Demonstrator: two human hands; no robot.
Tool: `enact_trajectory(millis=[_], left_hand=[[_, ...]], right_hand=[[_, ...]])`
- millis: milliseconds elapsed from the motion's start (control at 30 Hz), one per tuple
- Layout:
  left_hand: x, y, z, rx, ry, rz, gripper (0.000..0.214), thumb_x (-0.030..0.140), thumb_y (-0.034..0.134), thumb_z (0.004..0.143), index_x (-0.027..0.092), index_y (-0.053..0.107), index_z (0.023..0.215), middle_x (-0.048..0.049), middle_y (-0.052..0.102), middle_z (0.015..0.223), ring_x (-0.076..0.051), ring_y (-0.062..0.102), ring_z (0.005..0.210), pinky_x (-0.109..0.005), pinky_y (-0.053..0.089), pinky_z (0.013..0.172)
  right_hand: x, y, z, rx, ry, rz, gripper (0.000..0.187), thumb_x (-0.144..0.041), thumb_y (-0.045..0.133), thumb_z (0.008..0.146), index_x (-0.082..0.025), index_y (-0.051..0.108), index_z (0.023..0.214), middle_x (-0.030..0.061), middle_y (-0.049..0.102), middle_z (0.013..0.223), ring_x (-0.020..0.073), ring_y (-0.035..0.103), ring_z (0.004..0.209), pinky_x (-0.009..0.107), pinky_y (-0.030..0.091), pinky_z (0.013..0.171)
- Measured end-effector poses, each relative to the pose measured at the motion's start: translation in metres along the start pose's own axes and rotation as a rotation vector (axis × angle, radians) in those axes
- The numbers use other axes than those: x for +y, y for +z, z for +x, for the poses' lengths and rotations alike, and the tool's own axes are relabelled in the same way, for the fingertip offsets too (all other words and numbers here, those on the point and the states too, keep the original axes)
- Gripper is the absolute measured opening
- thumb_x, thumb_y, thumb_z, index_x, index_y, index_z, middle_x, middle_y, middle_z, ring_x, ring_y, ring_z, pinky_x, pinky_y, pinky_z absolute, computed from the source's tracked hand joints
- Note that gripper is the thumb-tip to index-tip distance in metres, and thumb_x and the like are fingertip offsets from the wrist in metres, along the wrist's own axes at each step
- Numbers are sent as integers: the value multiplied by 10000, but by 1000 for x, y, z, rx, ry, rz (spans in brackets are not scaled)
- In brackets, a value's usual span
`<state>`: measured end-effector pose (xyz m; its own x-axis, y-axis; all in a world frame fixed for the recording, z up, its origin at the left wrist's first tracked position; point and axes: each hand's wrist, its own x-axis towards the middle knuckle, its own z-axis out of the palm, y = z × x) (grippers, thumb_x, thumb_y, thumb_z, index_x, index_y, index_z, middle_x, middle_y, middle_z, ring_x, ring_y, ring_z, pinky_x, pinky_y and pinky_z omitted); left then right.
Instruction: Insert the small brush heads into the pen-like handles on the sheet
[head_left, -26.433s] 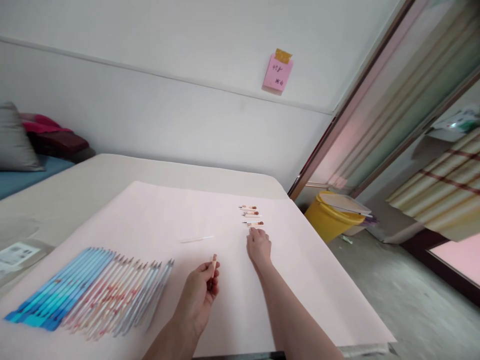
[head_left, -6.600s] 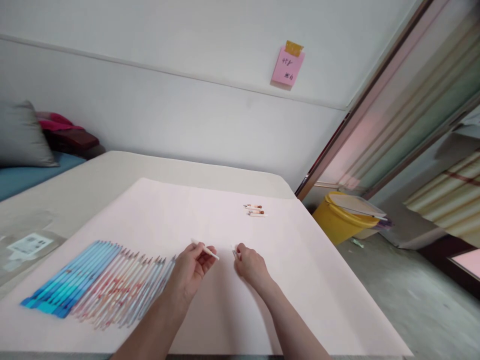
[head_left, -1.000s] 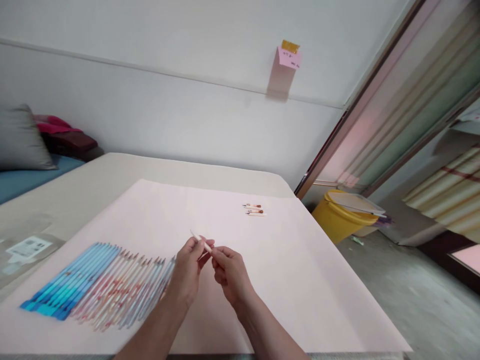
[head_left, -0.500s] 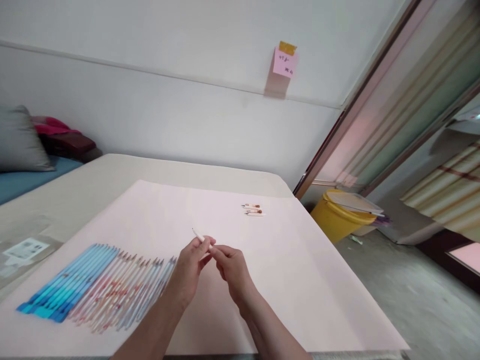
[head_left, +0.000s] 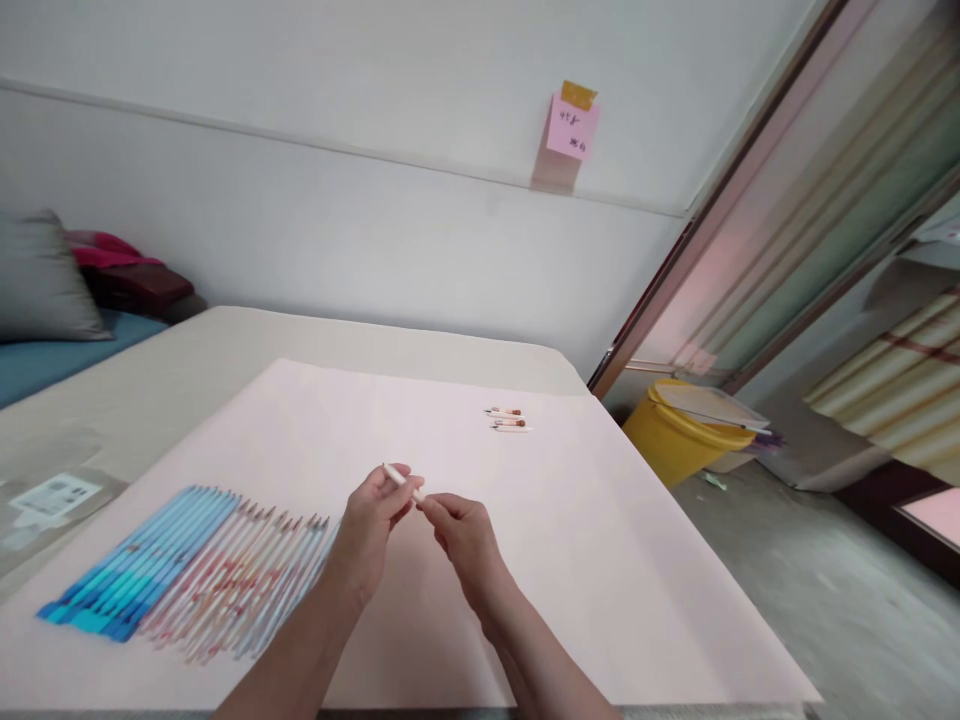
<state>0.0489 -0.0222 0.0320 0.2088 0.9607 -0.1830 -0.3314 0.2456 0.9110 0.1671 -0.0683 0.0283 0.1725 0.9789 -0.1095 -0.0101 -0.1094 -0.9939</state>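
A slim white pen (head_left: 395,475) is held above the pink sheet, pointing up and to the left. My left hand (head_left: 371,520) is closed around its front part with thumb and fingers. At its rear end, my right hand (head_left: 461,530) pinches with thumb and forefinger, close beside the left fingertips. The fingers cover part of the pen's middle and back. Left of my left forearm lies a row of pale patterned pens (head_left: 232,580), partly hidden by that arm. Several blue pens (head_left: 142,560) lie next to them.
Beyond my hands, small white-and-brown pen-like pieces (head_left: 508,424) lie on the pink sheet (head_left: 615,560). A clear plastic bag (head_left: 52,500) rests at the left. A yellow bin (head_left: 675,435) stands past the table's right edge, and a pink note (head_left: 571,128) hangs on the wall.
My left hand has moved slightly left and now wraps nearer the pen's tip, so less of the front shows. My right hand has stayed nearly in place.
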Motion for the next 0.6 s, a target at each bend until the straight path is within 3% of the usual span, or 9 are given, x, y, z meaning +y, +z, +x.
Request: enact_trajectory(millis=[100,167,300,367,500,600], left_hand=[[-2,-1,3,85,19,-2,229,332,697,662,154,593,760,-1,582,701,-119,545,690,-277,445,736],[-2,-2,4,95,16,-25,245,302,713,640,154,587,789,1,585,690,-125,549,686,-290,447,738],[-1,-4,3,-9,-16,-72,318,260,696,658,152,583,934,-59,642,819,-169,583,794,-344,443,810],[0,-2,2,-27,-26,-72,309,277,687,671,160,592,941,-62,641,850,-172,580,827,-342,442,818],[1,-1,3,67,33,30,223,343,681,681,163,615,794,-3,581,734,-116,531,712,-276,444,751],[1,-5,6,70,31,42,236,326,692,667,155,623,815,3,570,700,-113,524,683,-283,450,743]], right_hand=[[-1,3,-2,51,-128,-87,289,-355,543,781,-161,509,570,-45,321,561,83,279,562,227,220,507],[-1,5,-3,40,-63,-83,262,-363,539,780,-158,554,616,-46,346,550,80,290,544,224,219,491],[-1,2,-1,-20,186,30,271,-401,526,776,-149,613,729,-71,316,452,64,216,431,231,132,424],[-1,1,-1,-8,168,39,270,-398,532,773,-148,605,701,-75,299,448,60,204,431,230,128,422],[-2,3,-1,37,17,-48,283,-354,563,758,-149,539,564,-57,337,490,61,276,483,215,194,445],[1,3,-1,-8,122,20,258,-375,542,775,-150,598,661,-66,352,453,56,255,431,220,160,416]])
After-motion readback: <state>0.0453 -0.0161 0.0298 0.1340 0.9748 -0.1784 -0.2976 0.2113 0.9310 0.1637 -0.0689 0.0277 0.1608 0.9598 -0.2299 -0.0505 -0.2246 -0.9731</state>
